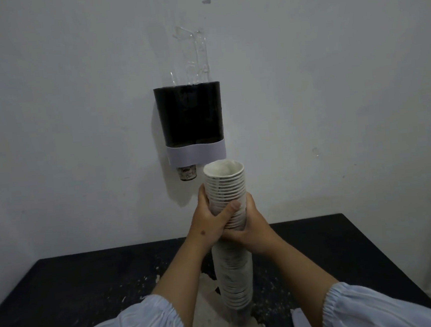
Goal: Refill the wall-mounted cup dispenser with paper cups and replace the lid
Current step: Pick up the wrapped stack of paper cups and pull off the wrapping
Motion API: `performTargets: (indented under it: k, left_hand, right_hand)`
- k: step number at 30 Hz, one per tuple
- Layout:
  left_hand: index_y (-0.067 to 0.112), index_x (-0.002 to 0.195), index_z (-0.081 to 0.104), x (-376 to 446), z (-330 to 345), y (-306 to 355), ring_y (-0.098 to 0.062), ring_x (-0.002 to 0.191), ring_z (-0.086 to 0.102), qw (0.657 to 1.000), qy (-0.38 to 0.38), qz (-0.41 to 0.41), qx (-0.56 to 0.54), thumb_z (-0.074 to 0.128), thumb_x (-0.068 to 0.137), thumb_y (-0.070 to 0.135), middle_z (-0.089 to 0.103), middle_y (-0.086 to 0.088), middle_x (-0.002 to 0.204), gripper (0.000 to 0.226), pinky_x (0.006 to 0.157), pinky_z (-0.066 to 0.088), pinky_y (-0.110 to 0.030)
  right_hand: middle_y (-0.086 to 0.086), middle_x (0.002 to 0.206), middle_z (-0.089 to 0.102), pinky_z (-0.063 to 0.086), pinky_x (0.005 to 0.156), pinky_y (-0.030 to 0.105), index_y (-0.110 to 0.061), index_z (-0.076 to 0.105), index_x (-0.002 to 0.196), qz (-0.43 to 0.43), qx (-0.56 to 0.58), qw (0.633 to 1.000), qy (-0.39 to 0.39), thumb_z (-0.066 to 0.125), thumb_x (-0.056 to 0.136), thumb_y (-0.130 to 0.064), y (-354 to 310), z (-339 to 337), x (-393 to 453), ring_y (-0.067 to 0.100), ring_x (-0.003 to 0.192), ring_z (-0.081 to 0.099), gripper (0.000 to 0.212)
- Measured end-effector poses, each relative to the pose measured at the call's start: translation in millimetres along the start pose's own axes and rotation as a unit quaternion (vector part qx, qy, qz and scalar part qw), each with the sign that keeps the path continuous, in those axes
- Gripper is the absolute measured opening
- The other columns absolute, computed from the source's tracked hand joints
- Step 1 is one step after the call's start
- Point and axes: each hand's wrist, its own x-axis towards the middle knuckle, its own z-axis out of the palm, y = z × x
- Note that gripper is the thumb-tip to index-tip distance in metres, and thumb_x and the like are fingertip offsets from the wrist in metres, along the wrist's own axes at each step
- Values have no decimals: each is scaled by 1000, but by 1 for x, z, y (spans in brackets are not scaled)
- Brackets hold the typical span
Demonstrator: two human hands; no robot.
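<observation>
Here, head view: you hold a tall stack of paper cups upright in front of you, mouth up, over the black table. Your left hand wraps the stack from the left with the thumb across its front; your right hand clasps it just below from the right. Both hands are closed around the stack in its upper part, and a long run of cups hangs below them.

The cup dispenser sits on the wall above and left of the stack, a dark body with a pale band at the bottom. One cup pokes out beneath. A clear upper section rises from the top; I cannot tell whether it is open. A pale object lies at the table's near right edge, possibly the lid.

Handling, by judgement: light, thin-walled, easily crushed at the rims. The long nested column will likely bend or slip apart. Keep one hand low for support, and squeeze gently.
</observation>
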Motion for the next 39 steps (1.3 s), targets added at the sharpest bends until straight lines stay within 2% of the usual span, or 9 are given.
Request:
performTargets:
  k: [3, 8, 13, 16, 18, 23, 28, 33, 39]
  left_hand:
    - [30, 133, 29, -4, -2, -9, -10, 110, 53, 1000, -10, -25, -3, 69, 62, 56, 52, 8, 122, 86, 89, 45, -22]
    - [42, 124, 27, -14, -1, -20, 8, 100, 51, 998, -28, -59, -14, 67, 58, 58, 50, 24, 113, 79, 69, 44, -2]
    - [38, 125, 30, -12, -10, -12, -4, 109, 51, 996, -62, -56, -11, 70, 61, 52, 50, 22, 115, 77, 72, 46, -4]
    - [29, 133, 30, -5, -17, 5, -7, 115, 53, 998, -54, -13, -20, 77, 64, 46, 52, 14, 121, 85, 78, 50, -11]
    - [26, 136, 30, 3, -19, 19, -5, 114, 56, 999, -32, 27, -31, 75, 65, 43, 53, 9, 125, 86, 81, 52, -17]
    - [35, 119, 41, 17, -13, 34, -2, 107, 58, 998, -1, 65, -22, 75, 69, 32, 57, 9, 117, 60, 81, 49, -11]
    - [33, 120, 37, 11, -12, 13, 4, 98, 59, 1000, -11, 7, -23, 75, 58, 45, 57, 17, 109, 74, 74, 50, -7]
    - [37, 121, 35, -3, -12, -12, 8, 99, 55, 997, -54, -51, -20, 76, 51, 54, 55, 21, 111, 82, 70, 48, -3]
    - [54, 112, 32, -15, -14, -36, -7, 113, 52, 990, -97, -106, -4, 77, 45, 64, 51, 25, 114, 81, 80, 44, -13]
  right_hand:
    - [-6, 125, 51, 49, 83, 11, -24, 30, 129, 20, 14, 1000, -8, 78, 72, -12, 12, 5, -4, -5, 111, 53, 76]
    - [-4, 126, 53, 50, 88, 16, -24, 32, 129, 46, 8, 999, -22, 79, 71, -13, 26, 7, -11, -2, 113, 53, 75]
    - [-2, 131, 49, 48, 99, 32, -20, 29, 136, 55, -32, 995, -74, 82, 67, -18, 18, -5, -8, 13, 123, 49, 86]
    - [-13, 132, 44, 50, 88, 17, -29, 21, 139, 39, -16, 998, -56, 84, 64, -22, 0, -14, -1, 0, 118, 48, 99]
    - [-14, 133, 41, 50, 87, 17, -32, 12, 143, 10, -8, 999, -29, 85, 62, -20, -14, -16, 6, -1, 117, 48, 110]
    - [-5, 132, 46, 50, 88, 16, -25, 21, 140, -60, -7, 998, 10, 85, 60, -7, -30, -5, 18, 3, 119, 51, 104]
    - [-8, 120, 54, 51, 79, 10, -21, 31, 129, -20, -8, 1000, 14, 84, 64, -13, -9, 4, 10, 2, 108, 57, 84]
    - [-5, 122, 55, 51, 82, 14, -21, 35, 127, 19, 4, 1000, 8, 83, 64, -14, 19, 10, -3, -1, 109, 56, 79]
    - [-12, 122, 52, 49, 81, 9, -29, 33, 125, 46, -8, 999, -28, 83, 65, -10, 37, 10, -14, 2, 114, 53, 81]
